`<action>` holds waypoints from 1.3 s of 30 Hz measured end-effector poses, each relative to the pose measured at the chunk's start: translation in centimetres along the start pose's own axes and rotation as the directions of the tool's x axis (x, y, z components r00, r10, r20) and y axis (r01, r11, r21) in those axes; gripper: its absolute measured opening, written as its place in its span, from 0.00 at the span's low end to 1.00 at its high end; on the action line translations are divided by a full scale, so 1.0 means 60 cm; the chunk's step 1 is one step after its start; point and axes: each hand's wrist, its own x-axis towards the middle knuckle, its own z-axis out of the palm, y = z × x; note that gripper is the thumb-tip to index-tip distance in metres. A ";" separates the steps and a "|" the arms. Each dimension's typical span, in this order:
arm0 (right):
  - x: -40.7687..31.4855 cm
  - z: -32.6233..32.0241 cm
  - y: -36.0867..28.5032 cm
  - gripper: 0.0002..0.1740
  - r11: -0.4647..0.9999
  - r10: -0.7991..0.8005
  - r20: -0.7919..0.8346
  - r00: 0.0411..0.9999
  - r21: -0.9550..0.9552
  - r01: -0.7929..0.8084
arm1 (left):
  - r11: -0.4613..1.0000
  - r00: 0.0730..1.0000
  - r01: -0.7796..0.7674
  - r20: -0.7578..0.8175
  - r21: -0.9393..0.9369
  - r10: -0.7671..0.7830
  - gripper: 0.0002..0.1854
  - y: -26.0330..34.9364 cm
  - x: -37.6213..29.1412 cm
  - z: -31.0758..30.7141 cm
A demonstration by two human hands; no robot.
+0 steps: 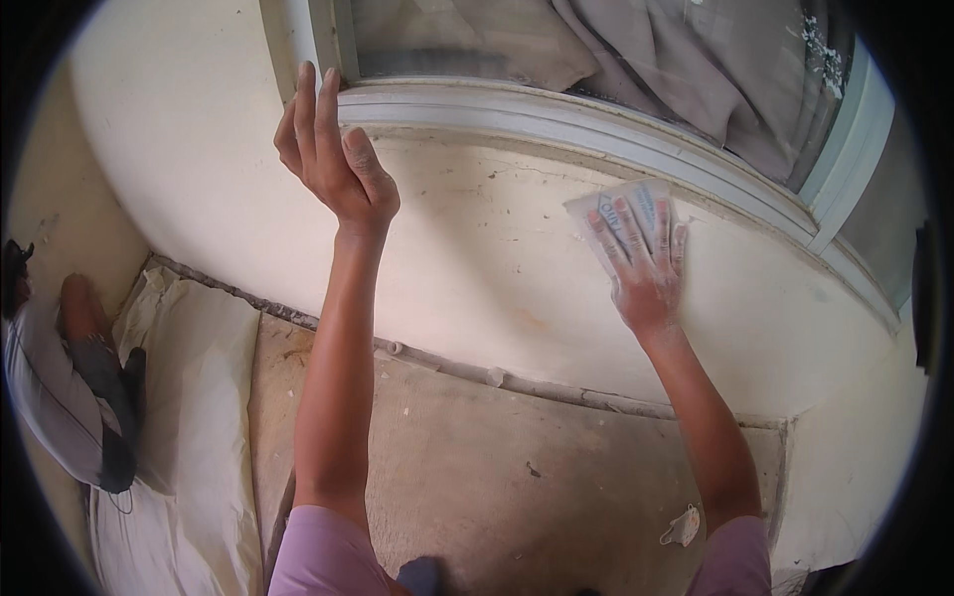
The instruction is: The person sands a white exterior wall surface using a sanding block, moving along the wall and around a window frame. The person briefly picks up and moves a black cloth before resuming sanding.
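Against the cream wall (477, 268), below a window, my right hand (645, 268) presses a sheet of sandpaper (596, 205) flat under spread fingers. The sheet's printed backing faces me, and pale dust coats the hand and wrist. My left hand (339, 160) is raised at the window's lower left corner, fingers apart, holding nothing; its thumb is dusty. Whether its fingertips touch the window frame (477, 112) I cannot tell. Small cracks and marks show on the wall between my hands.
At the far left a person (63, 387) is beside a pale cloth sheet (201, 402) spread on the floor. A gap filled with debris and a pipe (536, 387) run along the wall's foot. A crumpled white scrap (680, 526) lies on the concrete floor (477, 462). A curtain hangs behind the glass.
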 end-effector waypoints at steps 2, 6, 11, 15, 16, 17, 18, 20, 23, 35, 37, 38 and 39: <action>-0.004 0.009 -0.028 0.33 0.999 -0.034 0.035 0.999 0.009 0.033 | 0.998 0.998 0.064 0.006 0.001 -0.064 0.26 -0.006 -0.008 -0.007; -0.046 0.050 -0.048 0.34 0.826 -0.563 0.087 0.822 0.099 0.555 | 0.998 0.990 0.059 0.132 -0.017 -0.056 0.24 0.007 -0.043 0.005; 0.084 -0.025 -0.047 0.33 0.957 -0.267 0.058 0.962 0.136 0.257 | 0.996 0.984 0.084 0.155 0.021 -0.086 0.24 -0.024 -0.052 -0.012; 0.069 0.010 -0.104 0.32 0.833 -0.541 0.002 0.841 0.140 0.536 | 0.984 0.981 0.178 0.083 0.005 -0.178 0.24 -0.036 -0.059 -0.004; 0.064 0.013 -0.109 0.32 0.719 -0.690 0.068 0.720 0.174 0.673 | 0.985 0.980 0.174 0.094 0.004 -0.173 0.24 -0.038 -0.062 -0.004; 0.065 0.020 -0.098 0.32 0.724 -0.685 0.038 0.727 0.149 0.674 | 0.985 0.980 0.170 0.104 0.002 -0.170 0.24 -0.040 -0.066 -0.004; 0.081 0.019 -0.087 0.32 0.729 -0.678 -0.002 0.735 0.126 0.673 | 0.986 0.978 0.166 0.124 0.009 -0.166 0.24 -0.046 -0.065 -0.009; 0.140 -0.017 -0.066 0.32 0.824 -0.552 -0.066 0.831 0.106 0.556 | 0.985 0.976 0.175 0.128 0.010 -0.174 0.25 -0.057 -0.056 -0.018; 0.171 -0.045 -0.072 0.33 0.888 -0.439 -0.021 0.898 0.145 0.437 | 0.987 0.974 0.163 0.158 0.008 -0.162 0.25 -0.060 -0.062 -0.022; 0.060 0.016 -0.111 0.31 0.751 -0.660 0.070 0.748 0.060 0.657 | 0.983 0.964 0.182 0.200 -0.031 -0.172 0.29 -0.042 -0.058 -0.008; 0.042 0.018 -0.099 0.31 0.743 -0.668 0.074 0.741 0.016 0.669 | 0.990 0.967 0.138 0.222 -0.024 -0.129 0.30 -0.044 -0.056 -0.017; 0.037 0.022 -0.078 0.31 0.798 -0.603 0.055 0.796 0.043 0.601 | 0.988 0.964 0.146 0.231 -0.053 -0.130 0.30 -0.039 -0.055 -0.019; 0.043 0.015 -0.065 0.31 0.843 -0.534 0.027 0.845 0.090 0.530 | 0.994 0.960 0.108 0.263 -0.032 -0.095 0.30 -0.041 -0.053 -0.027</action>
